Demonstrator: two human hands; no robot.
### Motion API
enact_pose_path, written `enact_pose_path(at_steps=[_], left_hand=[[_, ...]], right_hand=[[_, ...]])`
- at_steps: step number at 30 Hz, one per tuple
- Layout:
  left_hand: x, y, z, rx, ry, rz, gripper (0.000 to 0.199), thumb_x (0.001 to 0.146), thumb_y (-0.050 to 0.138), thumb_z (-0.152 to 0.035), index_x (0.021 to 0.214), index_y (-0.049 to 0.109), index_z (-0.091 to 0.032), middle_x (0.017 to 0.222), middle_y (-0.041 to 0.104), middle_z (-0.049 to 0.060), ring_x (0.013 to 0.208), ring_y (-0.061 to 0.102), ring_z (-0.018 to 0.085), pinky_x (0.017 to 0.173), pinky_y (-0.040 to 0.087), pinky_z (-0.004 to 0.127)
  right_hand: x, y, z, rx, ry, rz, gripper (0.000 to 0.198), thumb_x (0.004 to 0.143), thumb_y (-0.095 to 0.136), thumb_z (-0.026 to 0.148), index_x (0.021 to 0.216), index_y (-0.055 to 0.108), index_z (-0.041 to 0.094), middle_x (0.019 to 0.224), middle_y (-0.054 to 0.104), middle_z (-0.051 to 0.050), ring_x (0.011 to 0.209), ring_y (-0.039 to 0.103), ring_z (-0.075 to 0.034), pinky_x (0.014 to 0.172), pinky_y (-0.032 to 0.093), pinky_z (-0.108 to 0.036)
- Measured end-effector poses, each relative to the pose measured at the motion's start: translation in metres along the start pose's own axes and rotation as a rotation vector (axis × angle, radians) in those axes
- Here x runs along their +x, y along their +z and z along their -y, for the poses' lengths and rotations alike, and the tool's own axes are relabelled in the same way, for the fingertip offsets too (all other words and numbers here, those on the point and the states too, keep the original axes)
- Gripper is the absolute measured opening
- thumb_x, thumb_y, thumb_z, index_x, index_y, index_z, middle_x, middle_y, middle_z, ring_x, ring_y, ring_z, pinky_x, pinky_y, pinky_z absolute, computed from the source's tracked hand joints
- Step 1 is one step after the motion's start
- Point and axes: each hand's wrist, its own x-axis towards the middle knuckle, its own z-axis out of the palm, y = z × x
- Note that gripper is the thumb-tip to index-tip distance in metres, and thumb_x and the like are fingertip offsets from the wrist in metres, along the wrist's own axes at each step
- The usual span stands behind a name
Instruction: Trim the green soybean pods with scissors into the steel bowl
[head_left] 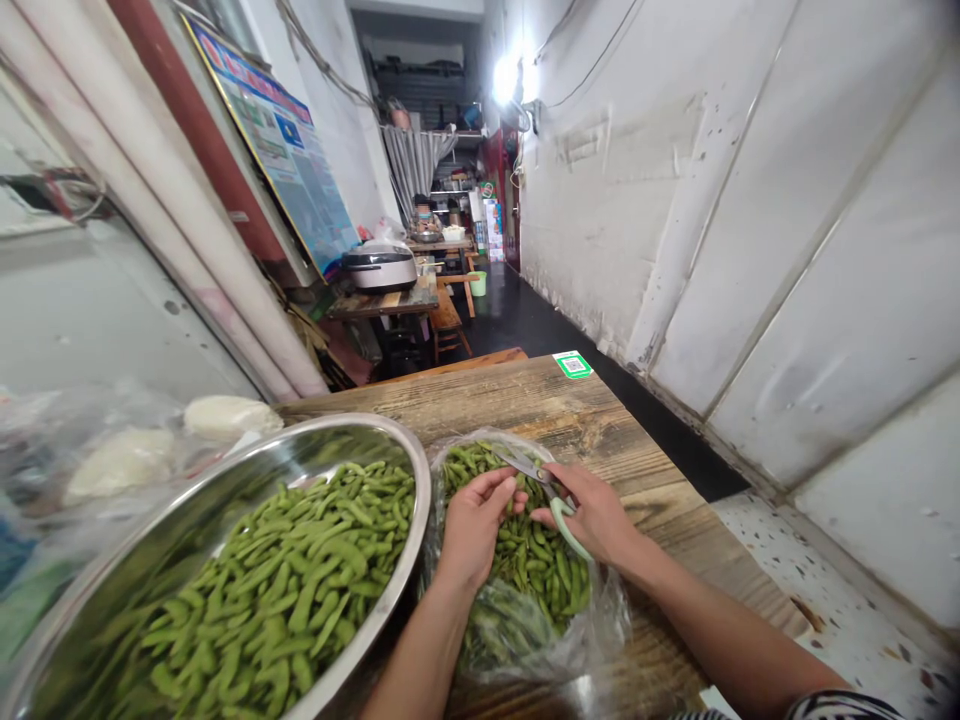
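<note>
Wooden worktop [637, 440], narrow white-walled room [622, 210] — right grip [589, 508] grasps scissors [528, 465] above green pods [544, 565]; left grip [480, 520] — hold cannot be determined.

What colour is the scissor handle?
The scissor handle is pale green, seen best in the head view.

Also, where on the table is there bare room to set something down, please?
Bare wood of the table shows beyond the bag, up to the green sticker, and between the right hand and the table's right edge. The left is crowded: the bowl is close beside the bag, with packets to its left.
</note>
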Motion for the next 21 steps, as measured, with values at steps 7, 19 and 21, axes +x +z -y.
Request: enact_pose_path(at_steps=[7, 19, 21], left_hand=[[0.007, -0.006, -0.007, -0.189, 0.052, -0.122, 0.031, 0.054, 0.081, -0.024, 0.080, 0.067, -0.015, 0.077, 0.065, 0.000, 0.067, 0.058, 0.007, 0.062, 0.046, 0.018], [0.009, -0.010, 0.007, 0.111, 0.163, -0.074, 0.020, 0.062, 0.074, -0.029, 0.078, 0.073, -0.016, 0.116, 0.063, 0.008, 0.111, 0.053, 0.020, 0.095, 0.040, 0.030], [0.009, -0.013, 0.009, 0.191, 0.212, -0.088, 0.020, 0.065, 0.072, -0.030, 0.080, 0.073, -0.018, 0.116, 0.063, 0.008, 0.107, 0.056, 0.021, 0.088, 0.045, 0.031]], right_hand=[[-0.001, 0.002, 0.003, 0.015, -0.020, 0.002, 0.057, 0.072, 0.066, 0.054, 0.113, 0.057, 0.015, 0.085, 0.061, -0.008, 0.072, 0.056, -0.019, 0.064, 0.045, -0.028], [0.000, -0.002, 0.008, 0.057, 0.002, 0.065, 0.052, 0.073, 0.065, 0.052, 0.111, 0.058, 0.016, 0.087, 0.062, -0.009, 0.074, 0.057, -0.019, 0.065, 0.046, -0.028], [0.000, -0.002, 0.007, 0.055, -0.005, 0.067, 0.053, 0.073, 0.065, 0.052, 0.111, 0.058, 0.016, 0.088, 0.062, -0.009, 0.074, 0.057, -0.019, 0.065, 0.046, -0.028]])
